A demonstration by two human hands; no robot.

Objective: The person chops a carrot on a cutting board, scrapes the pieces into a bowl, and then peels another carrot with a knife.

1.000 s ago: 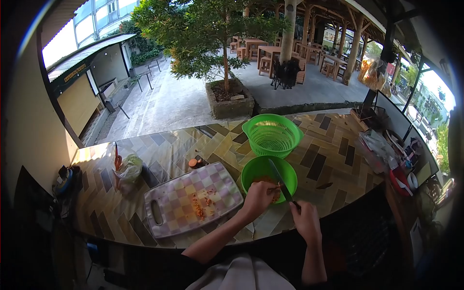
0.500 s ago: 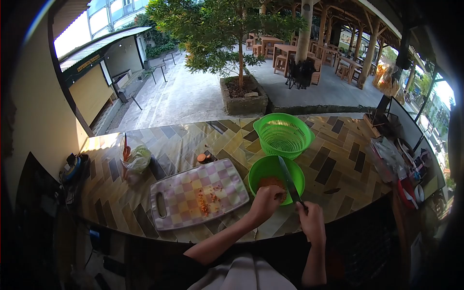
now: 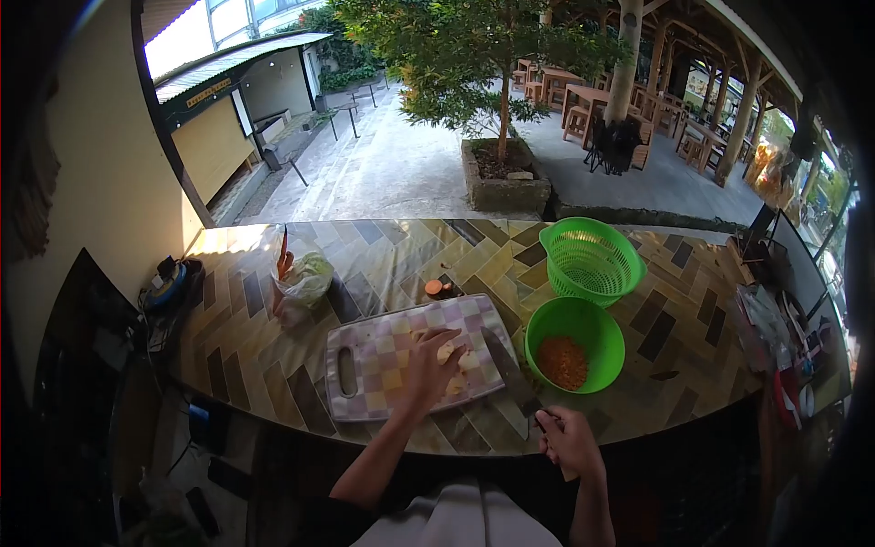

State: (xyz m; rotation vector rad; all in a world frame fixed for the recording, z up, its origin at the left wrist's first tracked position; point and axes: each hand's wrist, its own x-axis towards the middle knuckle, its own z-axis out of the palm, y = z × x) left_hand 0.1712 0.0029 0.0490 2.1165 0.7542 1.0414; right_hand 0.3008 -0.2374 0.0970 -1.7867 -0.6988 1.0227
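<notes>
My left hand (image 3: 428,372) is over the checkered cutting board (image 3: 374,324), its fingers stretched out near small pale and orange bits. Whether the fingertips touch the board is hard to tell. Wrapped round the handle of a large knife (image 3: 508,366), my right hand (image 3: 570,439) is close to the table's front edge. The blade points away from me, along the board's right side. Just right of the knife stands a green bowl (image 3: 594,328) holding finely chopped orange pieces (image 3: 561,363).
A green colander (image 3: 592,260) stands behind the bowl. Beyond the board lies a cut carrot piece (image 3: 433,287), with a plastic bag (image 3: 310,281) to its left. Plastic packets (image 3: 764,314) and other items crowd the right end of the patterned table (image 3: 665,337).
My left hand has left the bowl and moved left over the board. The knife has dropped from above the bowl to beside the board. The view has shifted left.
</notes>
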